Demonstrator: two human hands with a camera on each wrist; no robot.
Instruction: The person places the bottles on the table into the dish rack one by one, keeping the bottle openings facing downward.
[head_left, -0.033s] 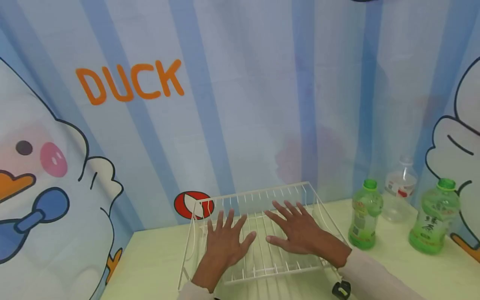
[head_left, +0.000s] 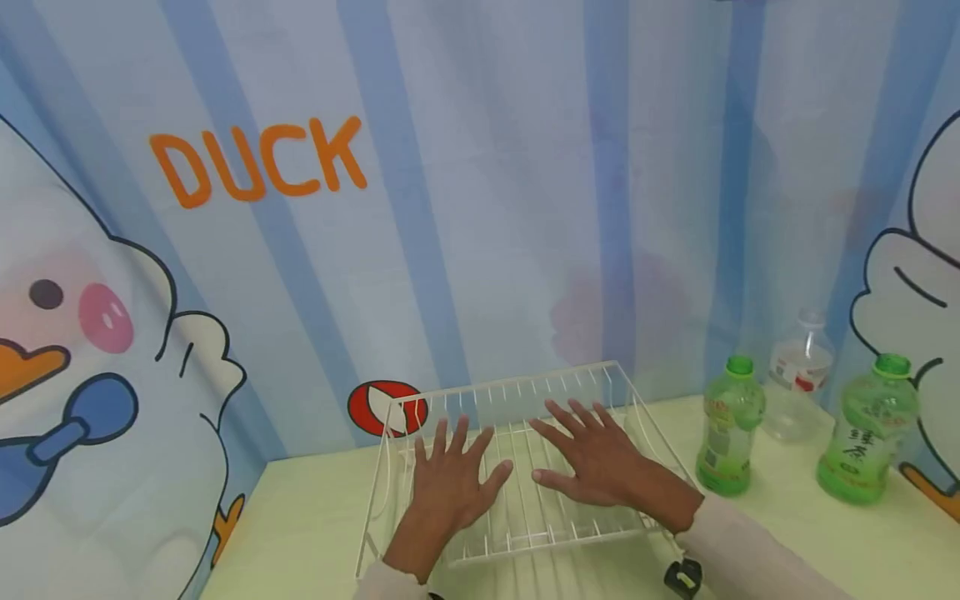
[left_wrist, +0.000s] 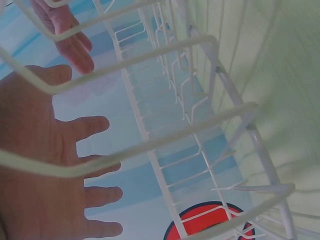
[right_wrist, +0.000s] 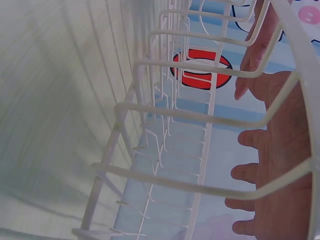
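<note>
White wire rack (head_left: 525,508), thin parallel bars; left hand (head_left: 447,485), right hand (head_left: 600,467) flat, fingers spread

I have both hands stretched forward, palms down, side by side near the middle of the scene. My left hand (head_left: 448,483) lies flat with fingers straight and spread, pointing far, the thumb angled out to the right. My right hand (head_left: 596,467) is just beside it, a little farther out, fingers also straight and fanned, tilted toward the far left, thumb reaching toward the left hand. The two thumbs stay apart. Pale sleeves cover both forearms, which enter from the near edge.
</note>
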